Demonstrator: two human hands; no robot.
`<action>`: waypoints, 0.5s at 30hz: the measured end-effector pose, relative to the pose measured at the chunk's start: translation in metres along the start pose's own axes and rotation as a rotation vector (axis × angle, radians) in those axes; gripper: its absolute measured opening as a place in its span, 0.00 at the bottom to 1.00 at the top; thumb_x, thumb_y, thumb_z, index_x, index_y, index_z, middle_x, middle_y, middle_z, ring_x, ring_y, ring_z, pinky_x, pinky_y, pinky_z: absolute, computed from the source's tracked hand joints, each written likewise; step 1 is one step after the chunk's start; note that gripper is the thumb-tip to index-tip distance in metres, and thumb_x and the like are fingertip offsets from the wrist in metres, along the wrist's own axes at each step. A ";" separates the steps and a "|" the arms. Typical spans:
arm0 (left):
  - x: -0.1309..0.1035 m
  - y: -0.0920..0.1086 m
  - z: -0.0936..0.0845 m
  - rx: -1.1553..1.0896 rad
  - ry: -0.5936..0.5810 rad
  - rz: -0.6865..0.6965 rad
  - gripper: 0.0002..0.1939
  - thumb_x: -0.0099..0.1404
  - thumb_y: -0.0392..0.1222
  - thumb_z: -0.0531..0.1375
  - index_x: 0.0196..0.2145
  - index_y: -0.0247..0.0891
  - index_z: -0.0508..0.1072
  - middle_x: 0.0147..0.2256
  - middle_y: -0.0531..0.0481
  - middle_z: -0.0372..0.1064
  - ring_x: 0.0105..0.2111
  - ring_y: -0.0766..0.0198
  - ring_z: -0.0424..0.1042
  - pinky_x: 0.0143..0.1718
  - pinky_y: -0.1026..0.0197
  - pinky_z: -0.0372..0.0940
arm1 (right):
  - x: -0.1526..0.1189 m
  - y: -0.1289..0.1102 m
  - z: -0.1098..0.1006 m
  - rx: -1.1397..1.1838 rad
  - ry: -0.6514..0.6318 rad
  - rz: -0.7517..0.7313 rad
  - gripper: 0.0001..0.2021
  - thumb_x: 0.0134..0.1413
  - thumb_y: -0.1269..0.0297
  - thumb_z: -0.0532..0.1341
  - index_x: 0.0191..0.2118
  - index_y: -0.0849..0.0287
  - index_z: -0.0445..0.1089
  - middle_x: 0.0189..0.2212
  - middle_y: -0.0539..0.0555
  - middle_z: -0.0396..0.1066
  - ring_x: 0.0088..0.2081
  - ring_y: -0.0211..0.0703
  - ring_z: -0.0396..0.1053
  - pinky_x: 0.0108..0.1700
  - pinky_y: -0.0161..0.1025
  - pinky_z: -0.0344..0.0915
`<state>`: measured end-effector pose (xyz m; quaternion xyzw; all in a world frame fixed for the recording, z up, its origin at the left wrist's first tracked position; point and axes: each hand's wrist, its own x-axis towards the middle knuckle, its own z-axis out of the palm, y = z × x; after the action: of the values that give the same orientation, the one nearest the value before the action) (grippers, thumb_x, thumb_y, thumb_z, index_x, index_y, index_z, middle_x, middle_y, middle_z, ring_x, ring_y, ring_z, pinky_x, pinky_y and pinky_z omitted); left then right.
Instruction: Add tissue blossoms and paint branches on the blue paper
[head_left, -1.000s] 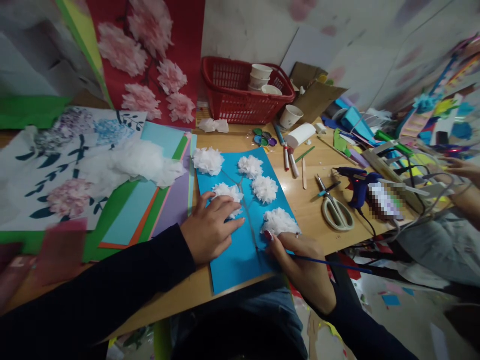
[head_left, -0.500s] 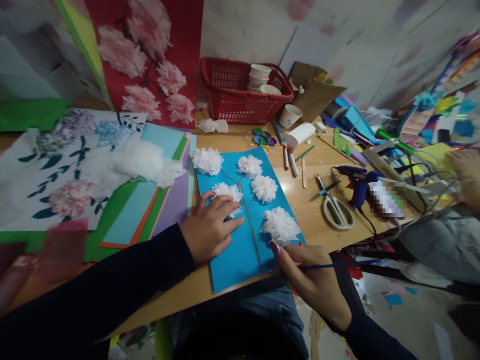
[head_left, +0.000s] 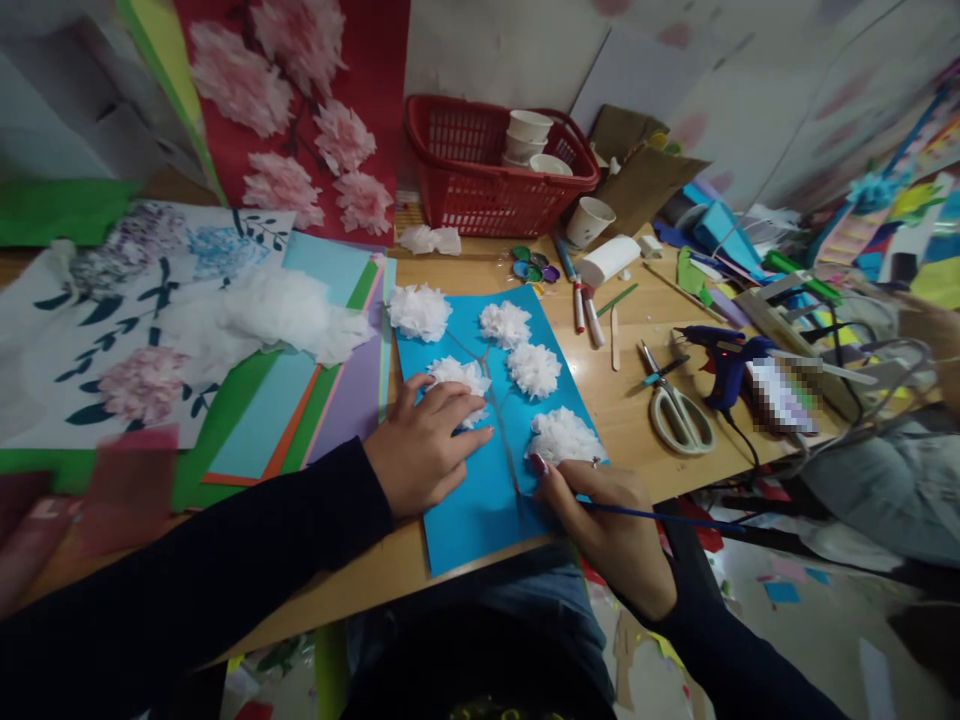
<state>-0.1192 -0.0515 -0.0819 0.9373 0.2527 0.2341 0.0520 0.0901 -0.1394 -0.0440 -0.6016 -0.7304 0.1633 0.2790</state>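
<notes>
A blue sheet of paper [head_left: 471,515] lies at the table's front edge, bearing several fluffy white paper flowers [head_left: 534,370] and thin grey-brown painted branches. My left hand [head_left: 429,445] rests on its left side with fingers spread, the fingertips over the lower-left white flower [head_left: 459,374]. In my right hand [head_left: 607,520] is a thin paintbrush [head_left: 660,516] with a blue handle, pinched between thumb and fingers. Its tip points left to the lower end of the painted stem, just below the lower-right flower [head_left: 564,437]. Whether the bristles touch the paper I cannot tell.
Right of the sheet lie scissors [head_left: 679,415], a blue glue gun [head_left: 724,360] and markers [head_left: 592,318]. Behind are paint pots [head_left: 536,265], a paper cup [head_left: 590,222] and a red basket [head_left: 495,200]. White tissue [head_left: 281,315] covers coloured papers on the left. Another person's arm [head_left: 934,340] shows far right.
My right hand has moved slightly left and up with the paintbrush, its tip now higher along the stem's lower end. The left hand stays on the sheet. The view has shifted a little.
</notes>
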 end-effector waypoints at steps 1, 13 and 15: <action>0.000 0.000 -0.001 0.002 -0.002 0.001 0.17 0.59 0.35 0.57 0.46 0.40 0.74 0.53 0.42 0.68 0.54 0.48 0.61 0.55 0.40 0.48 | -0.002 -0.001 -0.001 -0.005 -0.005 -0.009 0.21 0.63 0.65 0.56 0.18 0.60 0.65 0.13 0.47 0.61 0.17 0.31 0.59 0.23 0.33 0.54; 0.000 -0.001 0.000 0.023 -0.002 0.018 0.17 0.60 0.35 0.55 0.47 0.40 0.74 0.53 0.41 0.69 0.54 0.48 0.61 0.54 0.40 0.49 | -0.024 -0.016 -0.013 -0.015 -0.067 -0.060 0.22 0.63 0.69 0.55 0.16 0.60 0.59 0.11 0.45 0.58 0.15 0.28 0.57 0.21 0.31 0.50; 0.000 -0.001 0.000 0.024 -0.001 0.019 0.17 0.60 0.35 0.55 0.47 0.40 0.74 0.53 0.42 0.69 0.54 0.48 0.61 0.54 0.40 0.49 | -0.020 -0.017 -0.015 -0.024 -0.031 -0.045 0.23 0.63 0.68 0.55 0.15 0.60 0.61 0.11 0.46 0.59 0.14 0.29 0.58 0.21 0.31 0.51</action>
<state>-0.1197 -0.0508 -0.0817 0.9404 0.2465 0.2310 0.0386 0.0888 -0.1643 -0.0265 -0.5858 -0.7500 0.1573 0.2640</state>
